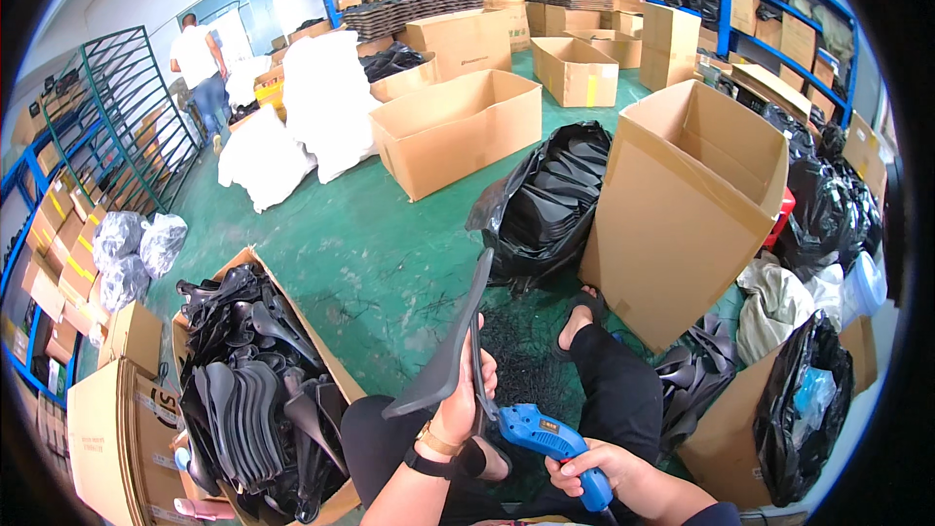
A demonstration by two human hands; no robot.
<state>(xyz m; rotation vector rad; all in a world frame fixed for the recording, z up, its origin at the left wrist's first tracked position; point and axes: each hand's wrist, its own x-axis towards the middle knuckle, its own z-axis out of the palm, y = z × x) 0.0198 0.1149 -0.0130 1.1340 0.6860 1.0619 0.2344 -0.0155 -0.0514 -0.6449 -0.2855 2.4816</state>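
My left hand (466,399) grips a long black plastic part (450,346), held edge-up above my lap. My right hand (596,463) holds a blue handheld trimming tool (541,433) whose tip touches the lower edge of the part near my left thumb. I sit on the green floor (380,244) with my legs in black trousers and a sandalled foot (579,317) stretched forward. Black trimmings (521,356) lie in a pile between my legs.
An open carton (255,399) full of black parts stands at my left. A black bag (550,200) of parts and a tall empty carton (687,205) lie ahead at right. More cartons, white bags, blue shelving and black bags surround me. A person (200,68) stands far left.
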